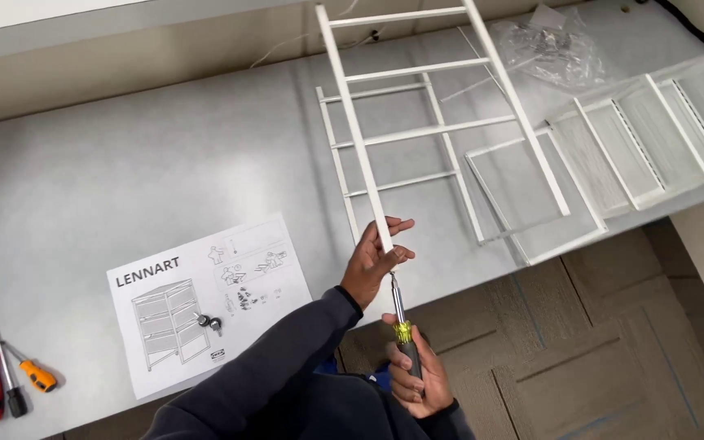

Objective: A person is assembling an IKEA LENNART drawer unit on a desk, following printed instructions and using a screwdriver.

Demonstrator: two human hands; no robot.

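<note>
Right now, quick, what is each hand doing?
Left hand: closed around the end of the white metal ladder-shaped frame.
Right hand: closed on the grey, yellow-collared screwdriver.

Instruction sheet [205, 301] on table [124, 179], screwdrivers [6, 379] to its left, ladder frame [433, 122] to its right.

A grey table [124, 163] is seen. On it are laid a manual [205, 301] at lower left, screwdrivers [6, 379] at far left, white frames [417, 155] at upper centre, mesh panels [637, 138] and a plastic bag [552, 49] at upper right.
</note>
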